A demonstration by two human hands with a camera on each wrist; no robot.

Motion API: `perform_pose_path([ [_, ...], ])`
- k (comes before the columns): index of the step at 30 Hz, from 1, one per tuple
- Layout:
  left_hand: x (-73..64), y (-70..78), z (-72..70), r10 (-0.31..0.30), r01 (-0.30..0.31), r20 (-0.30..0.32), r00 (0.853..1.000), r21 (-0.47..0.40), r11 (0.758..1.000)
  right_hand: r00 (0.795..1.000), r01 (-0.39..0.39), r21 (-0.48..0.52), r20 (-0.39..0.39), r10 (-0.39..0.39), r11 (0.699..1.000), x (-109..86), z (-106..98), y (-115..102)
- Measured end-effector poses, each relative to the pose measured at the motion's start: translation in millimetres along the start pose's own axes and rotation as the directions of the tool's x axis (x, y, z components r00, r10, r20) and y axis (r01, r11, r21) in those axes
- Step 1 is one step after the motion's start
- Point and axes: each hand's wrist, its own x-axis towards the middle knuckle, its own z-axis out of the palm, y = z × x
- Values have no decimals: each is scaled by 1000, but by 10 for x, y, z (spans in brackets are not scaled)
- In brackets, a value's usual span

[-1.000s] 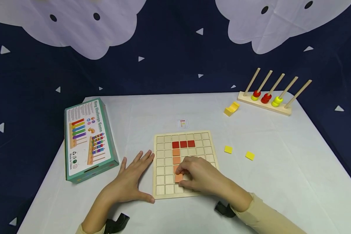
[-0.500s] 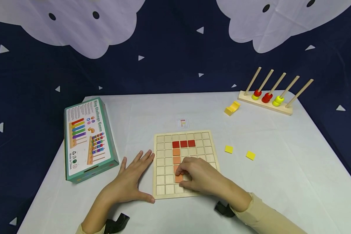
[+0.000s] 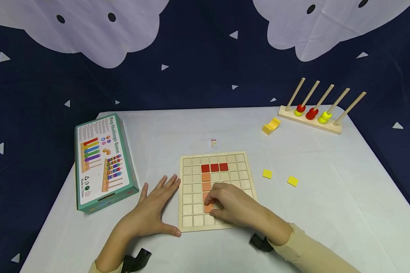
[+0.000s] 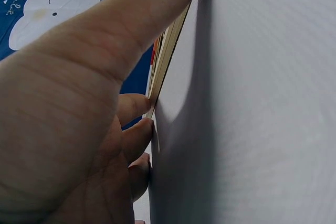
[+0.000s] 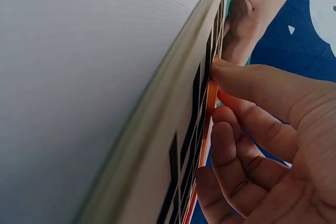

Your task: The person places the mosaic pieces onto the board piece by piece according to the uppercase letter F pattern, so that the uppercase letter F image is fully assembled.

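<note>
A wooden grid board point(image 3: 192, 220) lies flat on the table, with three red tiles point(image 3: 214, 168) in a row and a column of orange tiles point(image 3: 206, 177) running down from the leftmost one. My right hand point(image 3: 235, 204) reaches over the board, thumb and index finger pinching the lowest orange tile point(image 3: 208, 208) in its cell. In the right wrist view, the thumb and index meet at that orange tile point(image 5: 212, 95). My left hand point(image 3: 152, 214) lies with spread fingers along the board's left edge; the left wrist view shows fingertips touching the board's side point(image 4: 170, 45).
Two yellow tiles point(image 3: 267, 174) lie right of the board. A small printed grid card point(image 3: 213, 143) sits behind it. A green game box point(image 3: 104, 163) stands left. Back right are a yellow curved block point(image 3: 271, 126) and a peg stand point(image 3: 309, 120) with red and yellow rings.
Almost nothing differs. The right fingers shift very slightly at the lowest orange tile; the left hand stays put.
</note>
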Motion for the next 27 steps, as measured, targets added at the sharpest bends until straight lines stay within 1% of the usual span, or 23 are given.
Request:
perform_pose_path([
  [6, 7, -4, -2, 4, -4, -1, 1000, 10, 1000, 1000, -13, -5, 5, 13, 1000, -2, 3, -8],
  [15, 3, -11, 3, 3, -3, 0, 1000, 16, 1000, 1000, -22, 20, 10, 21, 1000, -21, -33, 18],
  [21, 0, -10, 6, 5, -5, -2, 1000, 6, 1000, 999, -37, 49, -28, 39, 998, -92, -177, 131],
  [25, 0, -8, 12, 4, -4, -4, 1000, 6, 1000, 995, -59, 28, -74, 61, 998, -173, -325, 271],
  [27, -2, -8, 15, 4, -4, -6, 1000, 7, 1000, 991, -88, 12, -100, 89, 996, -223, -406, 345],
])
